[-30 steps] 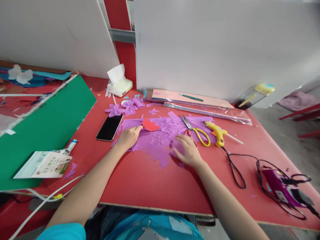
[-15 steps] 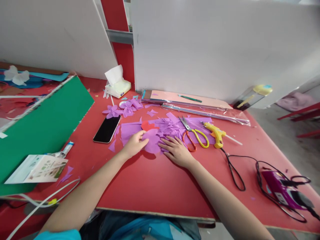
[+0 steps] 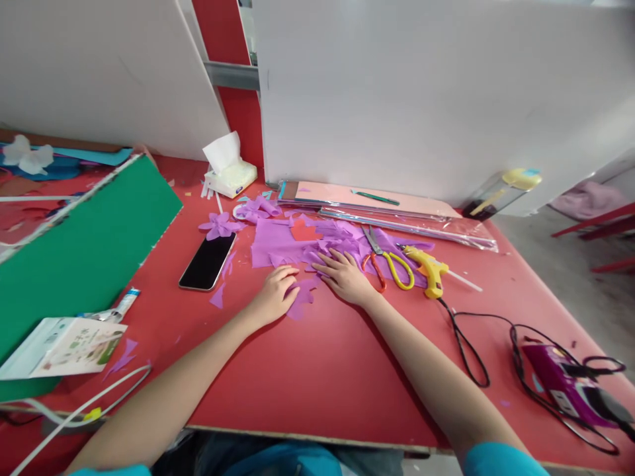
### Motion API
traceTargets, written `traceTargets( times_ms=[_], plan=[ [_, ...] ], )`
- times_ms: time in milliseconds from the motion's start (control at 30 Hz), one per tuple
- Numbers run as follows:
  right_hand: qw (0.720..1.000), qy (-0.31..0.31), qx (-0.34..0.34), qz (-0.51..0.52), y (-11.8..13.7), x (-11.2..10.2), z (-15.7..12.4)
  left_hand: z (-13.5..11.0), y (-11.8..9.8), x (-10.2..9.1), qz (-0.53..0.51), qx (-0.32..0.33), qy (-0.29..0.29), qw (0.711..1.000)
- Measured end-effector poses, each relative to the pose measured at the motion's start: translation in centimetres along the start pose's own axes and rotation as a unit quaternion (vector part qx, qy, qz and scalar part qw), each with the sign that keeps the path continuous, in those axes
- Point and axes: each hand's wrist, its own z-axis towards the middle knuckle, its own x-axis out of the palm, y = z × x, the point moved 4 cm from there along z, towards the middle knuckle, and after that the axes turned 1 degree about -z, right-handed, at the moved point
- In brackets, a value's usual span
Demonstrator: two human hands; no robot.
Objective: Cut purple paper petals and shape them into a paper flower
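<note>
Both hands lie on a heap of purple paper scraps (image 3: 282, 244) in the middle of the red table (image 3: 307, 370). My left hand (image 3: 275, 294) rests palm down at the heap's near edge, fingers bent over a loose purple piece (image 3: 302, 297). My right hand (image 3: 342, 274) lies flat with fingers spread on the scraps just right of it. A red paper cutout (image 3: 302, 231) sits on the heap behind the hands. Scissors with orange and yellow handles (image 3: 387, 264) lie close to my right hand, and a black phone (image 3: 207, 262) lies left of my left hand.
A yellow glue gun (image 3: 427, 268) trails a black cord (image 3: 466, 344) to a purple power strip (image 3: 560, 380) at the right. A green board (image 3: 74, 258), a leaflet (image 3: 59, 344), a tissue box (image 3: 229, 177), purple paper flowers (image 3: 221, 225), wrapped paper sheets (image 3: 377, 201) and a lying bottle (image 3: 503, 192) ring the table.
Both hands have drawn together, sweeping the purple scraps into a tighter heap pushed away from me. The red cutout has shifted back with the pile.
</note>
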Motion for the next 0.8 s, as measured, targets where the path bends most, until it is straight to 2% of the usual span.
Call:
traceTargets(
  times_ms=[100, 233, 300, 433, 533, 600, 667, 800],
  plan=[
    [0.998, -0.049, -0.034, 0.012, 0.7, -0.4, -0.6, -0.1, -0.6, -0.1, -0.032, 0.018, 0.017, 0.999],
    [0.980, -0.165, -0.037, 0.103, 1.9, -1.1, -2.0, -0.5, -1.6, -0.1, -0.063, 0.047, 0.059, 0.995],
    [0.959, -0.213, 0.002, 0.184, 2.0, -1.1, -2.6, -0.8, -1.7, 0.0, -0.052, 0.051, 0.053, 0.996],
    [0.901, -0.264, 0.175, 0.298, 0.8, -0.6, -3.2, -1.1, -1.6, 0.4, -0.017, 0.062, 0.023, 0.998],
    [0.844, -0.255, 0.276, 0.382, -0.1, 0.2, -3.3, -1.2, -1.6, 0.7, -0.001, 0.043, -0.003, 0.999],
    [0.824, -0.241, 0.293, 0.421, -0.3, 0.6, -3.3, -1.2, -1.7, 0.8, 0.007, 0.017, -0.027, 0.999],
    [0.833, -0.231, 0.279, 0.418, -0.2, 0.8, -3.3, -1.1, -1.8, 0.7, 0.011, -0.017, -0.067, 0.998],
    [0.897, -0.175, 0.177, 0.364, 0.8, 0.6, -2.9, -0.4, -2.4, 0.5, -0.007, -0.035, -0.132, 0.991]
  ],
)
